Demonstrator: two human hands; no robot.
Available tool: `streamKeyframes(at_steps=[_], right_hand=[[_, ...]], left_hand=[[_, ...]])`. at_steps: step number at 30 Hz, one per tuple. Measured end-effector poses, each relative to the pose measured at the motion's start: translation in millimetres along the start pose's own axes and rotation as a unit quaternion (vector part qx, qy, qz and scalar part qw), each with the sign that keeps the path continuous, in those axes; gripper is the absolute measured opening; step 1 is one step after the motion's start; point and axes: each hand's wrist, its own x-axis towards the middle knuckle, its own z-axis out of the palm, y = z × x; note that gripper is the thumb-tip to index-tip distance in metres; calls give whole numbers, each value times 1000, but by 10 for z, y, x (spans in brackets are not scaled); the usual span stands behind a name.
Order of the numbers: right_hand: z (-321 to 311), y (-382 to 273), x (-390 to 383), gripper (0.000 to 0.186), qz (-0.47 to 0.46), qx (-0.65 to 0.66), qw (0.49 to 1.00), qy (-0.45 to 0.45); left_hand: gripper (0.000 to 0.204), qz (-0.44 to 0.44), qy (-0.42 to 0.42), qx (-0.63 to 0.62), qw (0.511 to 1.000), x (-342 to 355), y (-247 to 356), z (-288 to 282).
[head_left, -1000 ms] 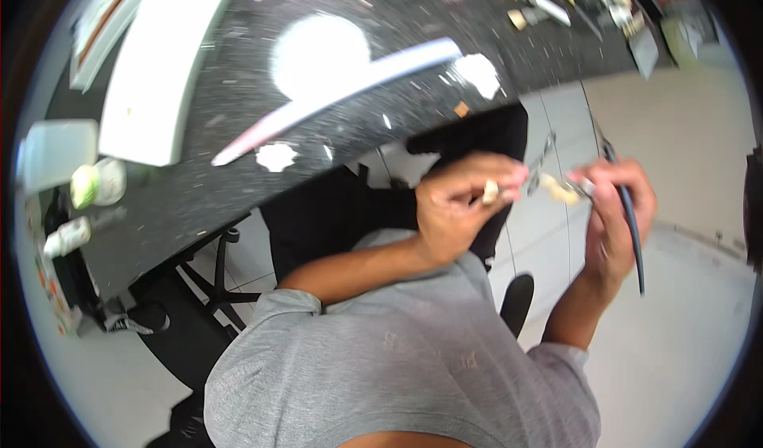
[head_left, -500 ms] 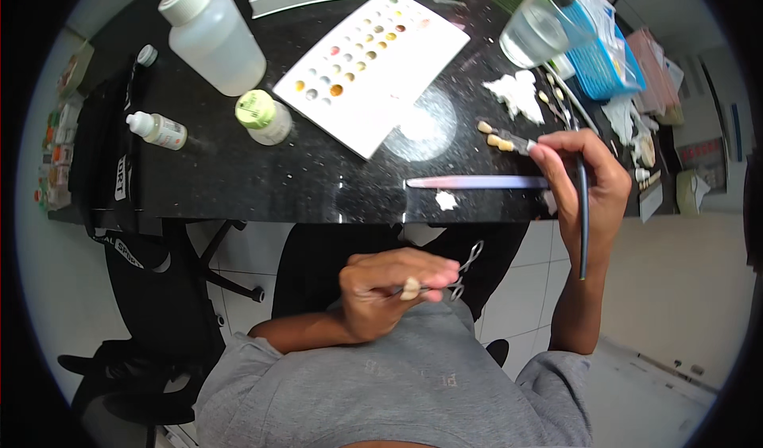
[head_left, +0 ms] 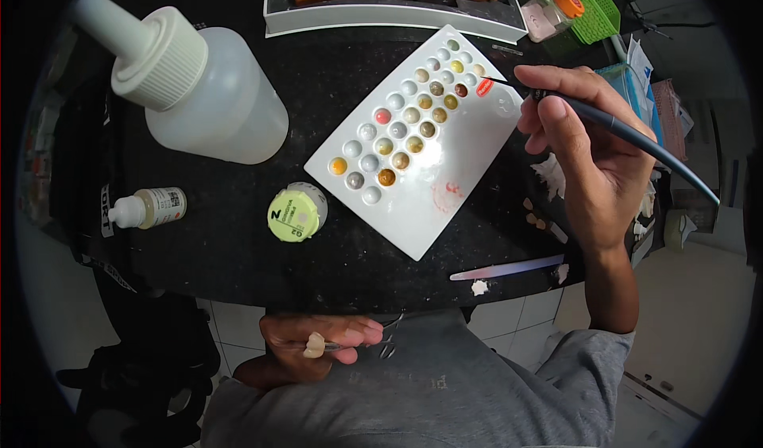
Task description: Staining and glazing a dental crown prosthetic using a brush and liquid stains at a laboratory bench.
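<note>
My left hand (head_left: 290, 335) is closed around ring-handled forceps (head_left: 387, 346), low in front of my shirt. A cream-coloured tooth crown (head_left: 315, 345) is at the forceps' jaw end. In my right hand (head_left: 596, 146) is a slim, dark-handled paintbrush (head_left: 664, 150), pinched near its ferrule. Its fine dark tip reaches the far right part of a white palette (head_left: 401, 218), beside a pale cream well; whether it touches is unclear. The palette's round wells contain yellow, brown, grey, orange and pink pastes. A faint reddish smear marks its flat part.
Left of the palette stand a large squeeze bottle (head_left: 230, 102), a green-lidded jar (head_left: 294, 218) and a lying dropper bottle (head_left: 151, 208). A pale tapered stick (head_left: 509, 269) lies near the front edge. Several tooth crowns (head_left: 534, 216) and crumpled tissue (head_left: 550, 176) lie beneath my right forearm's side.
My right hand has moved from the tooth crowns up to the palette, with the brush now pointing leftward at the wells. The view has shifted closer to the table. My left hand keeps the forceps.
</note>
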Motion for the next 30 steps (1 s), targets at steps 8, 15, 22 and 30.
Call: streamKeyframes(at_steps=[8,15,22,30], right_hand=[[91,39,-36,9,-74,-185,979,-35],[120,32,-29,8,-39,-207,977,-31],[145,71,-27,10,-59,-217,974,-18],[157,30,-18,9,-60,-222,973,-17]], left_hand=[[34,16,-97,-44,994,74,-59,-145],[20,125,-103,32,986,287,-67,-98],[15,215,-71,66,972,362,-153,1],[40,-10,-226,-23,974,139,-30,-313]])
